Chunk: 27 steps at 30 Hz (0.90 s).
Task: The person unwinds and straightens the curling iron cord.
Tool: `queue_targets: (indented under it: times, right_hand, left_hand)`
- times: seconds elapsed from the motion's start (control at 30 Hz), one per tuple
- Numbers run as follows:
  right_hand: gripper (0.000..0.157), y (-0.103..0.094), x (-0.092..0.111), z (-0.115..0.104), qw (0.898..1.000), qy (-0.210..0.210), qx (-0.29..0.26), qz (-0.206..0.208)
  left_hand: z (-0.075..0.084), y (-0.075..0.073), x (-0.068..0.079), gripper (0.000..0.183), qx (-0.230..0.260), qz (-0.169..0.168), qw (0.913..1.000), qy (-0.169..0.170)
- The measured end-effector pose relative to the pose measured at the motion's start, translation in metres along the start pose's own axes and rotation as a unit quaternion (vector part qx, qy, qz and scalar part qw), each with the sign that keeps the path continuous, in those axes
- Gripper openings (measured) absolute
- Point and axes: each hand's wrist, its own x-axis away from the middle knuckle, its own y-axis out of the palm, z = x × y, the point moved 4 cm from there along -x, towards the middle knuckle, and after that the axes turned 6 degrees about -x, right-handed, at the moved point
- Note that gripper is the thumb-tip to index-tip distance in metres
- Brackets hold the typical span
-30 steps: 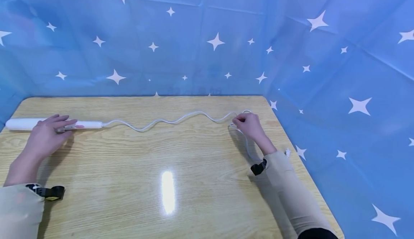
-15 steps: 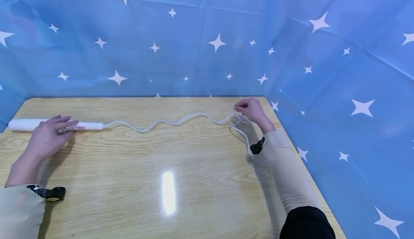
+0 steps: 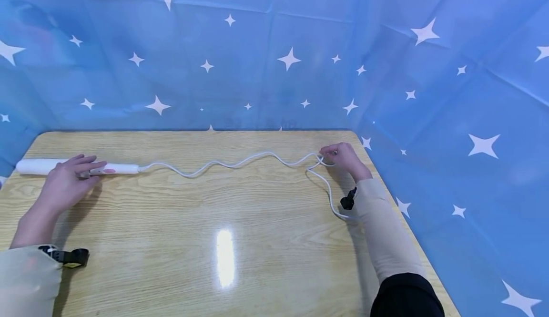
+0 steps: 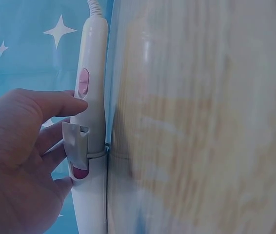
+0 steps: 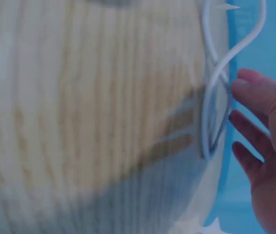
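A white curling iron [image 3: 122, 168] lies along the back left of the table, with a pink switch [image 4: 83, 82] on its handle and a clamp lever [image 4: 75, 145] beside it. My left hand [image 3: 66, 183] holds the handle loosely, the thumb on one side and the fingers across it. From the handle's end a white cord [image 3: 233, 166] runs in waves to the right and crosses itself in a small loop. At that loop is my right hand [image 3: 345, 158], its fingertips right at the cord; in the right wrist view the fingers [image 5: 250, 131] are loosely bent and apart.
The wood-grain table [image 3: 180, 240] has a bright light reflection [image 3: 225, 258] near its middle. A blue sheet with white stars [image 3: 257, 45] stands behind and to the right. Beyond the loop, the cord runs toward the near right, under the right sleeve [image 3: 388, 233].
My right hand left the cord at the loop, rose toward the back edge, then came down slightly to the right beside the loop. The left hand and curling iron stay in place.
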Motion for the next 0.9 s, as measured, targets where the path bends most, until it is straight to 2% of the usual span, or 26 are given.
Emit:
queue_targets:
  times: [0.3, 0.5, 0.6, 0.8, 0.9]
  right_hand:
    - [0.018, 0.012, -0.002, 0.006, 0.999, -0.035, 0.030, -0.021]
    - [0.016, 0.010, -0.001, 0.002, 0.996, -0.067, 0.056, -0.024]
    - [0.014, 0.005, 0.004, -0.001, 0.995, -0.070, 0.066, 0.003]
    - [0.014, -0.013, 0.013, -0.006, 0.991, -0.067, 0.074, 0.091]
    - [0.016, -0.020, 0.017, -0.011, 0.990, -0.064, 0.058, 0.115]
  left_hand:
    - [-0.002, 0.002, 0.001, 0.037, 0.001, -0.001, 1.0000, 0.005]
    - [0.001, 0.000, 0.000, 0.036, 0.003, 0.002, 1.0000, -0.002]
    - [0.002, -0.001, 0.000, 0.037, 0.003, 0.001, 1.0000, -0.004]
    - [0.002, 0.001, 0.000, 0.037, -0.001, 0.001, 1.0000, -0.004]
    - [0.002, 0.001, 0.000, 0.038, 0.001, -0.002, 1.0000, -0.004]
